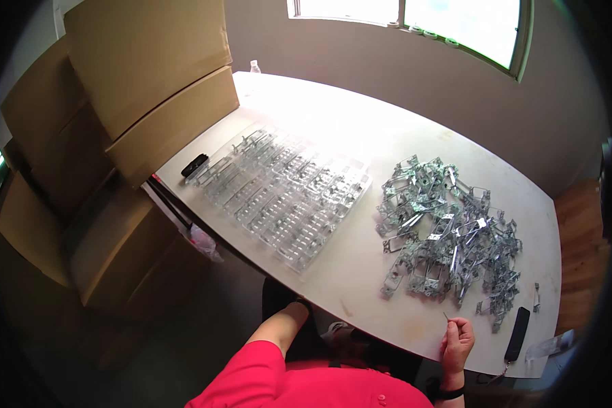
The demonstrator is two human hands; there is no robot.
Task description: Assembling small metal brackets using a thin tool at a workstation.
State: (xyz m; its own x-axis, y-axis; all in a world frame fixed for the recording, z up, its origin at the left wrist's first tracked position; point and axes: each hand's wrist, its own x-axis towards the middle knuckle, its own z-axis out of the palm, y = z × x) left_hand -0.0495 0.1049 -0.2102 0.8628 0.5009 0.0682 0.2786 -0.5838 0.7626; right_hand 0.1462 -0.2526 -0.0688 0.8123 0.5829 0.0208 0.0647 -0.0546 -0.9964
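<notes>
My right hand (457, 345) is at the near edge of the white table (360, 294), fingers closed in a pinch. From its fingertips sticks a thin, short metal piece (447, 317), too small to make out in kind. Beyond that hand lies a large heap of shiny metal brackets (449, 231), tangled together. My left arm (279, 326) bends down at the table's front edge, and its hand is hidden. Left of the heap is a clear plastic tray (279, 204) with rows of compartments; metal parts show along its far left rows.
A black elongated object (517, 333) with a cord lies at the right edge, near a lone bracket (536, 298) and a clear plastic bag (549, 345). Another black object (196, 166) sits by the tray. Large cardboard boxes (156, 68) stack up at left. A small bottle (254, 66) stands behind.
</notes>
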